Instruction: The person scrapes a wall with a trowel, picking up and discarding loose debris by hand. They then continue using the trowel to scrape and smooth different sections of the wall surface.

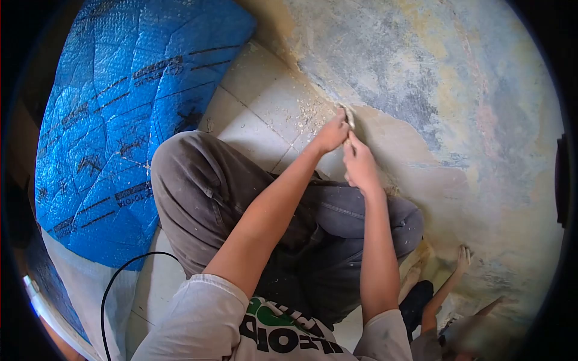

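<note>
Two hands, left hand (pixel 332 133) and right hand (pixel 362 165), clenched on one small pale object (pixel 351 118), kind unclear, against the patchy wall's (pixel 391 66) base; crumbs (pixel 308 114) on floor tiles (pixel 256 90); one blue sheet (pixel 129 120).

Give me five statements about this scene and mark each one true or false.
1. The left hand and right hand are close together near the patchy wall. True.
2. The large sheet is plain red. False: the sheet is blue with dark markings.
3. Pale crumbs lie on the tiled floor. True.
4. The wearer's legs are stretched out straight. False: the knees are bent.
5. Another person's hand is at the wall. True.
</note>
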A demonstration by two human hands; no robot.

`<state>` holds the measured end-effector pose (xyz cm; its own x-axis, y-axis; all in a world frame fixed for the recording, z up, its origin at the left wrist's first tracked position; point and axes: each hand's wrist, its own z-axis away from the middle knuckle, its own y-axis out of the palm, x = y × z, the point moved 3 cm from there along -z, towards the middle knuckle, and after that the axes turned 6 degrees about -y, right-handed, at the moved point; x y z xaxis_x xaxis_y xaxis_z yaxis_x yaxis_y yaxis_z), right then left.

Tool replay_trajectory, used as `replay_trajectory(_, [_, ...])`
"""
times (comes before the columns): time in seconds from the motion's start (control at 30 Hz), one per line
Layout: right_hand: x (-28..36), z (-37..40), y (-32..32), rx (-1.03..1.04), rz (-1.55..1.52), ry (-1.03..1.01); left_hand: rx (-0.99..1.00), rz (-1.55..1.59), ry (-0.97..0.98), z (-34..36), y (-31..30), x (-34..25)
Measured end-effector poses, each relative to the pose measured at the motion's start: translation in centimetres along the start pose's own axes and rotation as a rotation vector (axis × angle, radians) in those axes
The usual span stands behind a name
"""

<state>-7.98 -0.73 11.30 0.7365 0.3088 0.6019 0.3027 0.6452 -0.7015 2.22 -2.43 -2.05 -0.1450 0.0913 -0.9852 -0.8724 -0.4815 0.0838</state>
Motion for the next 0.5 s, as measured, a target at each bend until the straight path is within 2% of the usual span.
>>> replay_trajectory(0.03, [-0.4, -0.9, 0.5, 0.005, 0.039, -0.045, 0.033, 0.016, -0.066, -0.7, -0.4, 0.6])
replay_trajectory(0.07, [-1.4, -1.9, 1.0, -0.008, 0.175, -0.143, 0.009, 0.036, -0.035, -1.5, -0.2, 1.7])
replay_trajectory(0.17, [-0.2, 0.5, 0.6, -0.065, 0.162, -0.114, -0.013, 0.042, 0.053, 0.1, 0.3, -0.4])
replay_trajectory(0.2, [0.9, 0.4, 0.4, -0.056, 0.16, -0.12, -0.067, -0.041, 0.085, 0.1, 1.0, -0.2])
replay_trajectory(0.23, [1.7, 0.6, 0.1, -0.035, 0.132, -0.066, -0.076, -0.043, 0.078, 0.1, 0.4, -0.6])
replay_trajectory(0.3, [1.4, 1.6, -0.3, -0.011, 0.065, 0.078, 0.034, 0.068, -0.002, 0.1, 0.8, -0.8])
replay_trajectory(0.33, [0.0, 1.2, 0.0, -0.083, -0.013, -0.055, 0.048, 0.051, -0.019, 0.2, 0.6, -1.0])
replay_trajectory(0.5, [-0.9, 2.5, -2.4, -0.024, -0.017, -0.007, 0.022, 0.124, 0.078, 0.1, 1.3, -0.7])
